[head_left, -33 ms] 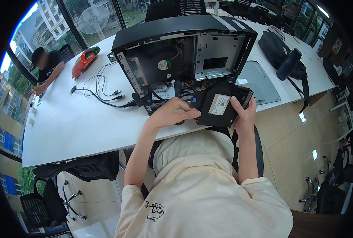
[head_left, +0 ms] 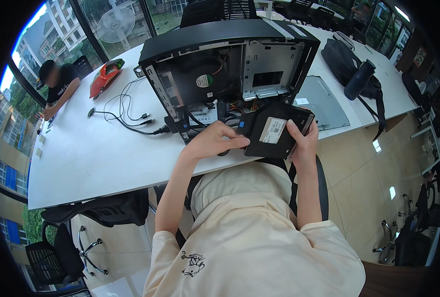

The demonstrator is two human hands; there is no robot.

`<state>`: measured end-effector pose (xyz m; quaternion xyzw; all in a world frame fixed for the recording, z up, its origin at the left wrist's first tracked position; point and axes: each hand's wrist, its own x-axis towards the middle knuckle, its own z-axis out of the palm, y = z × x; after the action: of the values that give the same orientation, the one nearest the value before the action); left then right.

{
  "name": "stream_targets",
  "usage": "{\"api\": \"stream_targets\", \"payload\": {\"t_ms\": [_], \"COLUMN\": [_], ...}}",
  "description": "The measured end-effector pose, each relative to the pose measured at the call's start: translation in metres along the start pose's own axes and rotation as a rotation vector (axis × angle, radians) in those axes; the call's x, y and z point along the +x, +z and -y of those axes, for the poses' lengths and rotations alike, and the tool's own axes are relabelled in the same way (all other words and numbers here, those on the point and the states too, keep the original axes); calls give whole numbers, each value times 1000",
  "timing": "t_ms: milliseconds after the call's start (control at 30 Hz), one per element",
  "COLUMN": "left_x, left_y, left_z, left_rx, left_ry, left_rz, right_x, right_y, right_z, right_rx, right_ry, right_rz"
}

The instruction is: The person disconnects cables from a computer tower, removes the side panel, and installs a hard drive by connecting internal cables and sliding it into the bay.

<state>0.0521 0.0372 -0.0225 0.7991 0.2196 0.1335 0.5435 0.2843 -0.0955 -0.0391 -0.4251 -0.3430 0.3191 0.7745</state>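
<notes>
Between my hands, at the table's near edge, is a flat black disc drive [head_left: 264, 147] with a white label, tilted with its label side up. My right hand [head_left: 304, 141] grips its right end, the thumb lying on top near the label. At its left edge my left hand [head_left: 215, 141] is closed, thumb and fingers pinching that side; the fingertips are partly hidden. Just beyond stands an opened black desktop computer case [head_left: 220, 32]. Its fan with a green-and-white hub label [head_left: 205, 80], a metal drive bay [head_left: 272, 62] and coloured wires are visible inside.
Cables [head_left: 131, 126] lie on the white table [head_left: 91, 163] left of the case, with a red-green package [head_left: 106, 77] behind. To the right are a grey metal panel [head_left: 324, 101], a dark bottle [head_left: 360, 80] and a black bag [head_left: 339, 55]. Another person [head_left: 61, 81] sits at far left.
</notes>
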Motion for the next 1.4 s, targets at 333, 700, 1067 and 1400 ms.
{"api": "stream_targets", "payload": {"t_ms": [333, 700, 1067, 1400], "left_x": [-7, -5, -20, -3], "left_y": [17, 13, 18, 47], "left_z": [-21, -8, -26, -30], "left_rx": [81, 85, 218, 236], "left_ry": [94, 105, 54, 270], "left_rz": [-192, -165, -224, -528], "right_x": [-4, 2, 5, -8], "right_y": [-4, -6, -9, 1], "right_z": [14, 1, 12, 15], "right_rx": [8, -24, -45, -260], "right_ry": [-9, 29, 1, -162], "right_rz": [-71, -23, 12, 180]}}
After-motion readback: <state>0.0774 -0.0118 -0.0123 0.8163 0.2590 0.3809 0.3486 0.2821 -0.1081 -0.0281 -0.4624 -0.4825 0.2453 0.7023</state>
